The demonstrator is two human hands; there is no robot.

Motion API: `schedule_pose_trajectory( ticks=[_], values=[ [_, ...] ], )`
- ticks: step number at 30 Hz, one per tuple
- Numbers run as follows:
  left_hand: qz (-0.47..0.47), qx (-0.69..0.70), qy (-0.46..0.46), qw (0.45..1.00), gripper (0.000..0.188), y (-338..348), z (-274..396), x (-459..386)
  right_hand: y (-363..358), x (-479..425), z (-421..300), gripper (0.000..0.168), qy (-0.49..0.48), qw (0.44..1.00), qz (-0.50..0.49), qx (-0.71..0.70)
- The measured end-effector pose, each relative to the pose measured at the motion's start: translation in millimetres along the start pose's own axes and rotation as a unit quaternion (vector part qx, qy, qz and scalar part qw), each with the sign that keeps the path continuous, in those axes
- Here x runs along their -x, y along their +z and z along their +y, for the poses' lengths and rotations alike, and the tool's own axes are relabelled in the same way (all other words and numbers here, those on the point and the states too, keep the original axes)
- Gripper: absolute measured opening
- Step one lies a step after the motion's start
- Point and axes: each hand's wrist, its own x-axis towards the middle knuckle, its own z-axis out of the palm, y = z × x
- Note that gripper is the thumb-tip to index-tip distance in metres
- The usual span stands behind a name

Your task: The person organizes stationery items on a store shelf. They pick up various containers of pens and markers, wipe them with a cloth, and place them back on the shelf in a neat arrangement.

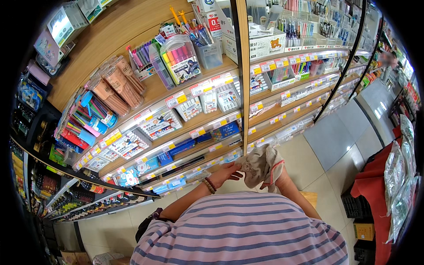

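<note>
A grey-beige cloth (260, 165) with a red-orange edge hangs bunched in front of my striped shirt. My left hand (227, 173), with a beaded bracelet (210, 185) at the wrist, pinches the cloth's left corner; its lower fingers are spread. The cloth covers most of my right hand (281, 180), which grips it from the right side. Beyond both hands stand the lower shelves of a stationery rack (195, 131), with boxed marker sets (160, 124) and a blue oil pastel box (225, 131).
Pencil tubes (122, 81) and a highlighter case (180, 61) fill the upper left shelf. A wooden upright (244, 82) divides the rack. At right, plastic-wrapped packs (396, 175) lie on a red cloth (367, 180) above black crates (356, 205). A person (387, 64) is far down the aisle.
</note>
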Motion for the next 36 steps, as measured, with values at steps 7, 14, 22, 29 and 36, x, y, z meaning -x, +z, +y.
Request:
schedule_pose_trajectory(
  ticks=[7,14,22,29,36],
  values=[
    [0.043,-0.016,0.015,0.999,0.032,-7.4,4.9,2.5,7.1,9.0,52.3,0.116,-0.05,0.997,0.023,-0.055],
    [0.034,-0.015,0.024,0.999,0.031,-12.2,-1.9,3.1,18.9,8.6,54.9,0.065,-0.023,0.944,0.078,-0.32],
    [0.002,-0.026,0.035,0.999,0.031,-9.7,-8.5,-10.9,14.6,-5.0,88.1,0.042,0.019,0.856,0.135,-0.5],
    [0.026,-0.029,0.023,0.999,0.031,-6.1,-5.9,-1.0,7.1,-0.4,26.4,0.039,0.07,0.774,0.132,-0.615],
    [0.04,-0.013,0.015,0.999,0.034,-9.2,-17.9,-0.5,8.7,-4.4,55.1,0.039,0.059,0.848,0.145,-0.507]
  ],
)
